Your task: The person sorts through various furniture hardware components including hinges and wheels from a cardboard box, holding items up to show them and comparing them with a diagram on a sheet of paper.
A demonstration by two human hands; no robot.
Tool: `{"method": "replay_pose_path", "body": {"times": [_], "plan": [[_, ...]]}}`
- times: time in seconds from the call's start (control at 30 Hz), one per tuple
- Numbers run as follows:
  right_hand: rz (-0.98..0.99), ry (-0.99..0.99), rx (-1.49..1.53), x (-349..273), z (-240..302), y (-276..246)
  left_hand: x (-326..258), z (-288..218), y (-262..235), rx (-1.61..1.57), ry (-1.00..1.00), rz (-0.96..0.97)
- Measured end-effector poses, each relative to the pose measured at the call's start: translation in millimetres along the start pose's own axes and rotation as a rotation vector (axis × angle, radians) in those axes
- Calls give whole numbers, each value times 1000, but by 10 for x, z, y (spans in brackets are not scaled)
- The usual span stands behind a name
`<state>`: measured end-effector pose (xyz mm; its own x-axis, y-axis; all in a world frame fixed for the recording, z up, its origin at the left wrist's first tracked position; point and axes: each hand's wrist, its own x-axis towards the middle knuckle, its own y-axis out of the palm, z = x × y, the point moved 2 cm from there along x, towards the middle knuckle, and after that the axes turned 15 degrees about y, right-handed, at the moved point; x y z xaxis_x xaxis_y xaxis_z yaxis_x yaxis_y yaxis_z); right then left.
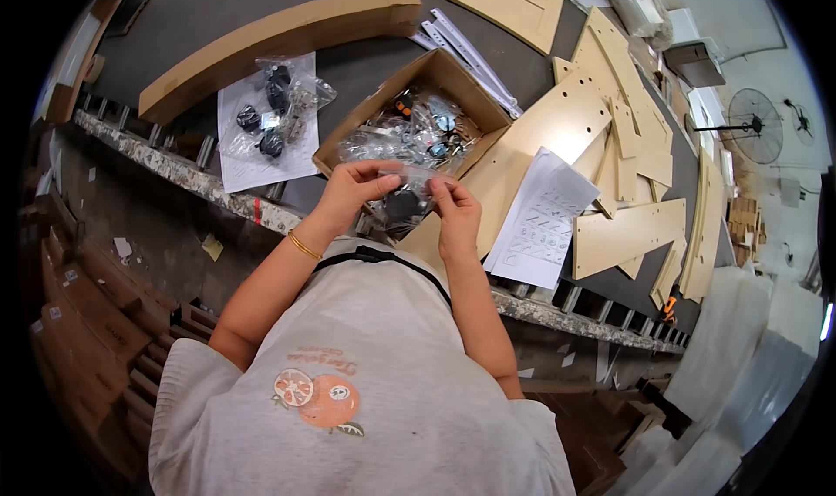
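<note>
Between my two hands hangs a clear plastic bag (403,202) with dark parts in it. My left hand (357,191) pinches its top edge at one end, thumb against fingers. At the other end my right hand (455,210) pinches the same edge. Just beyond the bag stands an open cardboard box (470,82) holding several clear bags of small hardware. On the left, another clear bag with black parts (272,117) lies on a white printed sheet (244,172). What exactly the held bag contains is hard to make out.
A long cardboard piece (287,43) lies at the far left of the worktable (196,13). Pale wooden panels (540,134) and an instruction sheet (544,226) cover the right. White metal rails (470,56) lie behind the box. An orange-handled tool (669,310) rests near the right edge.
</note>
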<state>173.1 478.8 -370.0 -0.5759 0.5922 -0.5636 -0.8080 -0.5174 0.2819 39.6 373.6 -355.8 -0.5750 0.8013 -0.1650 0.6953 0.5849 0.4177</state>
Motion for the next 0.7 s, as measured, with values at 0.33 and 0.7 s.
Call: {"method": "replay_pose_path", "body": {"times": [0.33, 0.7], "plan": [[-53, 30, 82, -24, -3, -45, -7, 92, -136, 15, 42, -80], [114, -18, -34, -19, 57, -178, -26, 74, -87, 127, 149, 30]]}}
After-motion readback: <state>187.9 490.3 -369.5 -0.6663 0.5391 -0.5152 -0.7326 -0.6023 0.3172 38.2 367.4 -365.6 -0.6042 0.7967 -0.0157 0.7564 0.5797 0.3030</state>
